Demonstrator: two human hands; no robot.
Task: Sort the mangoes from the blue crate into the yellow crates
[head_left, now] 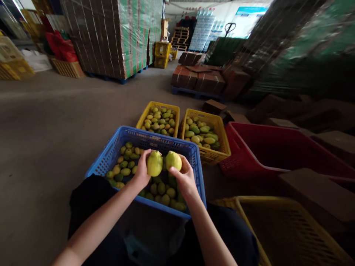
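Observation:
My left hand (142,170) is closed round the side of a yellow-green lemon (154,164). In my right hand (186,178) sits a second, paler lemon (173,161), gripped with the thumb across its lower front. The two lemons are held side by side, a small gap apart, above a blue plastic crate (202,181). Many green and yellow lemons (165,199) lie inside that crate, in a group at the left and another at the front right. My forearms hide part of its near side.
Behind the blue crate stand a left yellow crate (138,120) and a right yellow crate (226,146), both filled with lemons. A red bin (244,166) is to the right, with another yellow crate (249,199) nearer me. Flattened cardboard and wrapped pallet stacks (135,37) stand beyond.

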